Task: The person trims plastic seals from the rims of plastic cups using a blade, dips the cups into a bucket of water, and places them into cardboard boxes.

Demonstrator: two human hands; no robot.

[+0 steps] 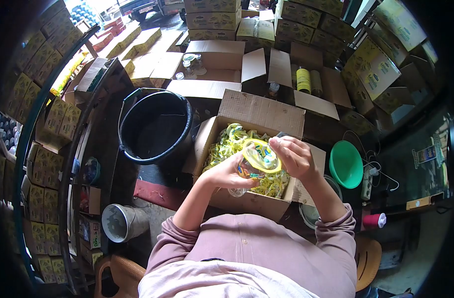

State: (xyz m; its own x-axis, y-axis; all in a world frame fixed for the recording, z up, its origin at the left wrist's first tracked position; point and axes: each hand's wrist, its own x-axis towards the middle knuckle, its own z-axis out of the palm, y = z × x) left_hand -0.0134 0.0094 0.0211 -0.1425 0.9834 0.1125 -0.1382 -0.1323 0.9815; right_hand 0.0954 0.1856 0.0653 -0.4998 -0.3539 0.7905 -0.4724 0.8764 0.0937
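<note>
My left hand (pixel 228 173) is wrapped round a clear jar (pixel 243 170) with a yellow-rimmed top (pixel 261 155), tilted above an open cardboard box (pixel 259 113). The box holds many yellow-green wrapped packets (pixel 229 141). At the right side of the yellow rim, the fingers of my right hand (pixel 292 155) are pinched together; a small dark thing shows at the fingertips, too small to make out. Coloured print or pieces show in and on the jar.
A black bucket (pixel 156 126) stands left of the box, with a grey bucket (pixel 123 222) nearer me. A green bowl (pixel 345 164) and a pink spool (pixel 373 221) are at the right. Behind are open boxes (pixel 207 89) with jars and yellow lids (pixel 303 80).
</note>
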